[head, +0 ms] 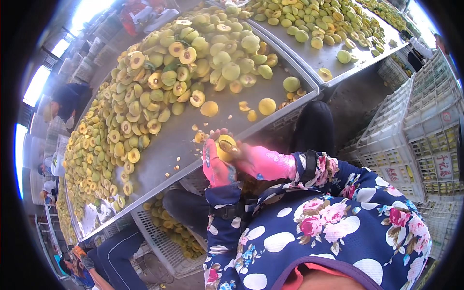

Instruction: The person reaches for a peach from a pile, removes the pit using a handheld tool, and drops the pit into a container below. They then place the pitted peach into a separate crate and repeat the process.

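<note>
My left hand (216, 165), in a pink glove with its fingertips bare, cups a yellow peach half (225, 152) just over the near edge of the metal table. My right hand (250, 159), also in a pink glove, meets the fruit from the right. It grips a small metal tool (229, 146) with a rounded end, which rests against the cut face; the fingers are blurred and hide its handle. Fruit scraps (200, 136) and pit pieces lie on the tabletop beyond my left fingers. A whole yellow peach (267, 106) sits farther right, near the table's rim.
A large heap of halved green-yellow peaches (156, 95) covers the metal table (152, 181). A second table (308, 54) carries more fruit. Below is a white crate (163, 243) of halves. Stacked crates (409, 119) stand at right. Other people work nearby; one person's leg (117, 253) is at lower left.
</note>
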{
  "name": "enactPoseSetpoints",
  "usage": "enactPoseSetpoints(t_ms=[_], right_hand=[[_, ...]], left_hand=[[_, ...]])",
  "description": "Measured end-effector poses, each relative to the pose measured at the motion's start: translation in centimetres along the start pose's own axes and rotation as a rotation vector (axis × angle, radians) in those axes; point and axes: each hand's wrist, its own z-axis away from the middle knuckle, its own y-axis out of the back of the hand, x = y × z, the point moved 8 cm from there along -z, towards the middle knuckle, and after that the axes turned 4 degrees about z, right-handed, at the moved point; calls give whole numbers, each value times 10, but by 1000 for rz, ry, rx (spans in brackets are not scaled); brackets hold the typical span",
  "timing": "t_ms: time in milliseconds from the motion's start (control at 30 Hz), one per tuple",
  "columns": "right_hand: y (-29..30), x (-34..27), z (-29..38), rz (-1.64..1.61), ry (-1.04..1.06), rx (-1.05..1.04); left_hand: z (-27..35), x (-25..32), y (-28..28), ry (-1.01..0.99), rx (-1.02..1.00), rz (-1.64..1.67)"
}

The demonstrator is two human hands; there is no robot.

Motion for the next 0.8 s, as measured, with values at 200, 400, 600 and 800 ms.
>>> enactPoseSetpoints(t_ms=[200,400,600,800], right_hand=[[-7,5,6,153,4,-172],[-18,18,14,-157,-251,-357],[-14,-1,26,-475,-674,-505],[-29,-11,34,-1306,-704,-536]], left_hand=[[-5,-10,20,16,86,-115],[-10,-23,32,-7,113,-162],[-5,-26,25,5,51,-158],[1,-27,19,-96,-7,-82]])
